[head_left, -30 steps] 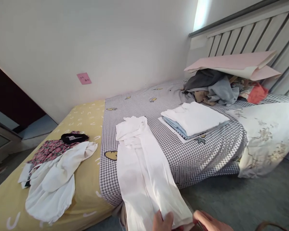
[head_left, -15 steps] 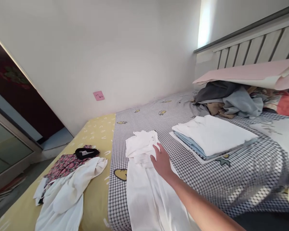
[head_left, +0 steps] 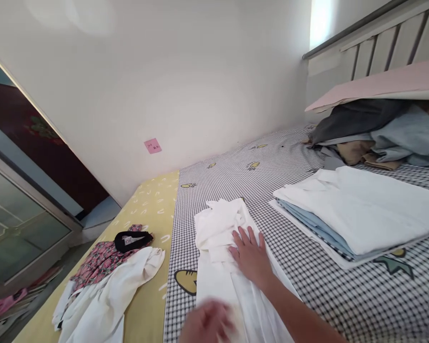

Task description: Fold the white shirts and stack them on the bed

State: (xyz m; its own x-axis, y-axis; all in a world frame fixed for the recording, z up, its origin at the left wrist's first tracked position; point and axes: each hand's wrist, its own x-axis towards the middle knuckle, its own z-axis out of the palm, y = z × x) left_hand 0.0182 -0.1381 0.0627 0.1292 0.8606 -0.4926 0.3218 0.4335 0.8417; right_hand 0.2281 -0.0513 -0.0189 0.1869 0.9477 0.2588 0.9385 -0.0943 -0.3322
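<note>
A white garment (head_left: pixel 214 274), narrowed into a long strip with its upper part folded over, lies on the checked bedsheet. My right hand (head_left: pixel 252 252) rests palm down on its folded upper part, fingers spread. Low in the view, my left hand (head_left: pixel 210 321) hovers over or touches the garment's lower part; motion blur smears its fingers. To the right lies a stack of folded clothes with a white shirt (head_left: pixel 364 205) on top and blue and white layers below.
On the yellow strip of sheet (head_left: pixel 148 286) at left lie a pink floral garment (head_left: pixel 100 262) with a black band and a white garment (head_left: pixel 107 300). A heap of clothes (head_left: pixel 364 124) under a pink sheet (head_left: pixel 382 83) is at back right. The wall (head_left: pixel 214 81) borders the bed.
My left hand has come into view from below. My right hand has flattened onto the garment, its fingers more spread. The view has turned and shifted slightly.
</note>
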